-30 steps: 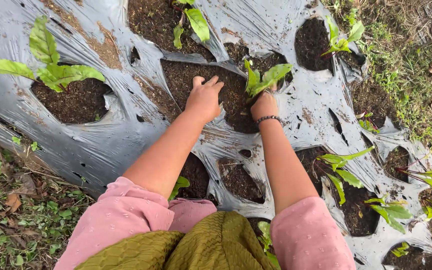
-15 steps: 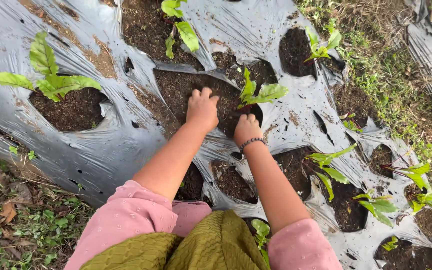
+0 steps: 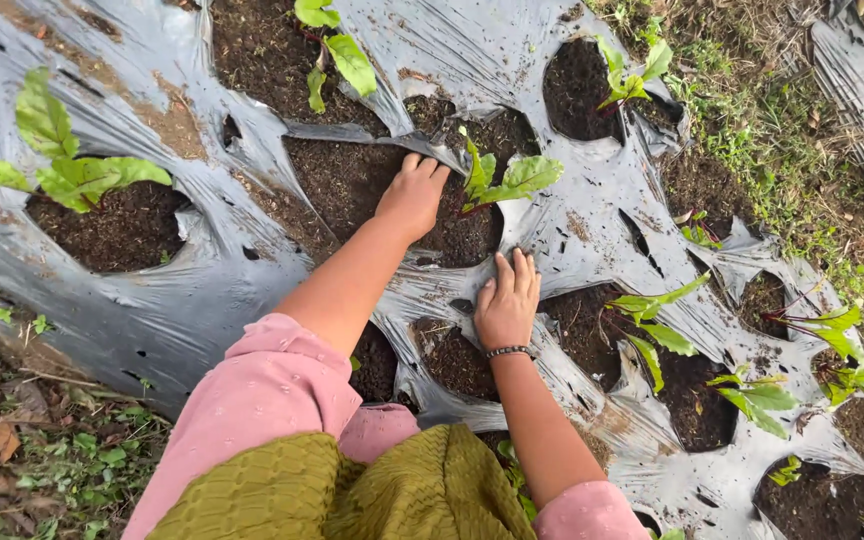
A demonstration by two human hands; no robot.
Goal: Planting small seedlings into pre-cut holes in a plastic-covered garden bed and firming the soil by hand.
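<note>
Grey plastic sheet (image 3: 202,290) covers a garden bed, torn into holes that show dark soil (image 3: 342,180). Near the middle hole stands a small green seedling (image 3: 500,180). Just left of that seedling, the left hand (image 3: 414,195) lies flat on the soil, fingers together, holding nothing. Below the seedling, the right hand (image 3: 507,300), fingers spread, presses on the sheet, a bracelet (image 3: 508,351) at its wrist.

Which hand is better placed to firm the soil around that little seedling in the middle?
Probably the left hand: it lies on the dark soil beside the seedling. The right hand rests flat on the plastic sheet, nearer the person.
</note>
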